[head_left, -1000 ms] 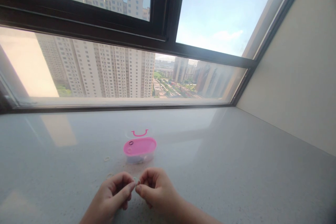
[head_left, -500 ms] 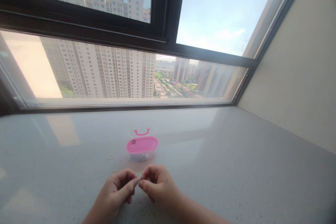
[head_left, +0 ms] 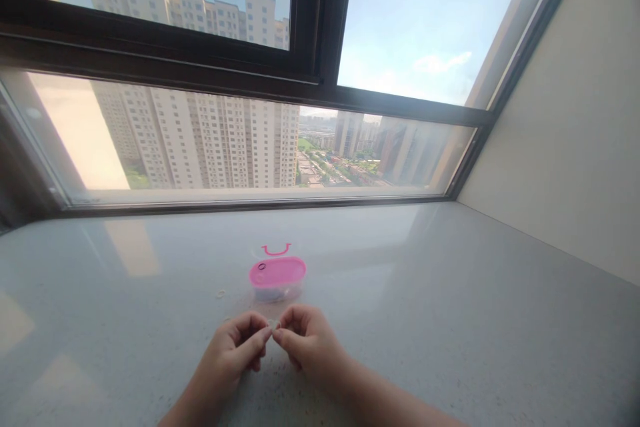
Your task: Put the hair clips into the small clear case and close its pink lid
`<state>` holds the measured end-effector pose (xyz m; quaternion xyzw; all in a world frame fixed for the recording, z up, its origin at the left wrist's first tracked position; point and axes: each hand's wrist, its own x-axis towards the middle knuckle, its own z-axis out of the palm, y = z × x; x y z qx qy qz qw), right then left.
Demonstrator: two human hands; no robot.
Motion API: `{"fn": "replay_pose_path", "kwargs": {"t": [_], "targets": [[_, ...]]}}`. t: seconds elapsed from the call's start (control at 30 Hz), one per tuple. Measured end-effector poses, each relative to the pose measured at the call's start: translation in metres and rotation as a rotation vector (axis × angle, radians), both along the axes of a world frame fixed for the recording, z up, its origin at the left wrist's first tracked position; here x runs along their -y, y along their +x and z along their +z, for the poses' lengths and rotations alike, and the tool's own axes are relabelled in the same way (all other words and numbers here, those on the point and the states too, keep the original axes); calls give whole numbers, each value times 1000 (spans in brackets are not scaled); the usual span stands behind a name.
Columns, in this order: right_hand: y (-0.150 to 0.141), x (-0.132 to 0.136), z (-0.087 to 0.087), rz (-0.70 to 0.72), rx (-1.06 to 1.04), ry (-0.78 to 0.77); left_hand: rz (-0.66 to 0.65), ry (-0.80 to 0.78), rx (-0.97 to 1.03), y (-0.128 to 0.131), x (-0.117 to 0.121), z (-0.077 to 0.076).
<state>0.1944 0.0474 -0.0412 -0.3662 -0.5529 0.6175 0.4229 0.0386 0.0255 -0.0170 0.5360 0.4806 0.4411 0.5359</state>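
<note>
Both my hands rest low on a pale stone windowsill [head_left: 450, 293], fingertips meeting. My left hand [head_left: 235, 350] and my right hand [head_left: 305, 343] each pinch a tiny pale ring-like thing [head_left: 273, 325] between thumb and forefinger; it is too small to name. Just beyond the hands stands a small clear oval box with a pink lid [head_left: 277, 277]. A small dark ring [head_left: 261, 267] lies on the lid's left end. Behind the box a pink U-shaped clip [head_left: 277, 250] lies on the sill.
A tiny pale loop [head_left: 219, 293] lies on the sill left of the box. A dark-framed window [head_left: 320, 80] runs along the back, showing tall buildings and sky. A beige wall [head_left: 565, 147] closes the right side.
The view has drifted so the box and my hands sit a little further right and higher. The pinch of both hands stays the same.
</note>
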Motion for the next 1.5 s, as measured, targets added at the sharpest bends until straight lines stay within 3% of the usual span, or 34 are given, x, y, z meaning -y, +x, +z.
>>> {"fn": "replay_pose_path", "kwargs": {"t": [1.0, 1.5], "targets": [[2, 3, 1, 10, -10, -87, 35, -79, 108, 0, -2, -3], [2, 2, 2, 36, 40, -175, 71, -152, 166, -5, -1, -13]]}}
